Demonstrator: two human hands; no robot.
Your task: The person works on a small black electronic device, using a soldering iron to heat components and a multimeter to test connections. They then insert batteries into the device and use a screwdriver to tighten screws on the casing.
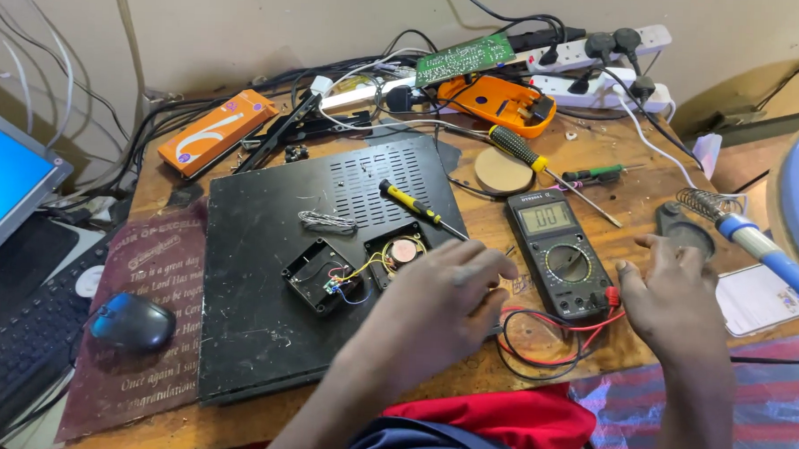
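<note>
My left hand [446, 292] hovers palm down over the table edge, fingers apart, just left of a black digital multimeter [558, 252]. My right hand [667, 296] rests on the wooden table to the multimeter's right, fingers spread, holding nothing. Red and black test leads [546, 340] coil between both hands. An opened small black case [314, 275] with coloured wires and a round speaker part [403, 249] lies on a large black metal cover [275, 238]. A small yellow-and-black screwdriver [413, 205] lies on that cover.
A soldering iron [762, 250] in its stand sits at right. A bigger screwdriver [530, 156], a green-handled one [596, 174], a round wooden disc [501, 172], an orange box [217, 131], a green circuit board [463, 58], power strips [600, 46], a mouse [132, 321] and a keyboard [23, 344] are around.
</note>
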